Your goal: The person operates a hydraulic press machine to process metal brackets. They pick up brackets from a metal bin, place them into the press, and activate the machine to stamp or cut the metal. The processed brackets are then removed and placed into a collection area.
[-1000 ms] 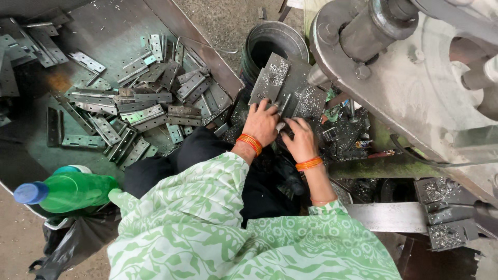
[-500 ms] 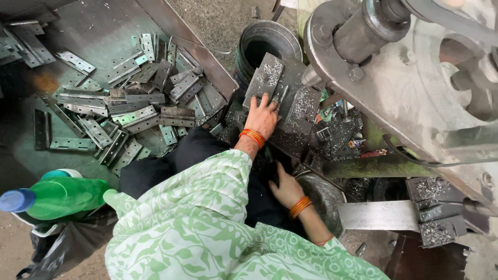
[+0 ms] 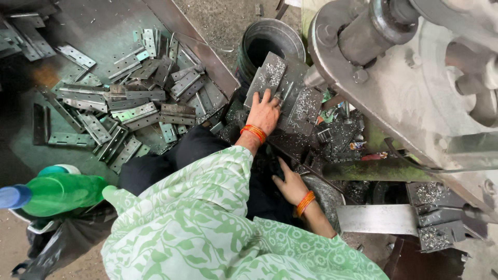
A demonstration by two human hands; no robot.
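Near the middle of the frame, the left hand [image 3: 264, 111] lies palm down on a grey flat metal plate speckled with shavings [image 3: 270, 78], fingers slightly spread and pressed flat on its surface rather than wrapped around it. An orange bangle [image 3: 254, 133] circles that wrist. The plate leans tilted against other grey plates [image 3: 306, 106] of the same kind, just below a dark round metal bucket [image 3: 267, 44] at the upper centre.

Lower, right of centre, the right hand [image 3: 289, 182] reaches into a dark gap between the person's black-clad knee [image 3: 181, 155] and a round grey metal dish [image 3: 324, 194]. Its fingers are held loosely together and point up-left; whether they grip anything cannot be told, as the fingertips sit in shadow. An orange bangle [image 3: 304, 203] is on this wrist too.

The left half of the frame holds a heap of perforated grey-green metal strips and hinges [image 3: 135, 103] on a dark sloping tray [image 3: 104, 31]. A green plastic bottle with a blue cap [image 3: 52, 194] lies at lower left. A large grey machine wheel and shaft [image 3: 410, 67] fills the upper right. The green-and-white patterned garment [image 3: 207, 228] covers the bottom.
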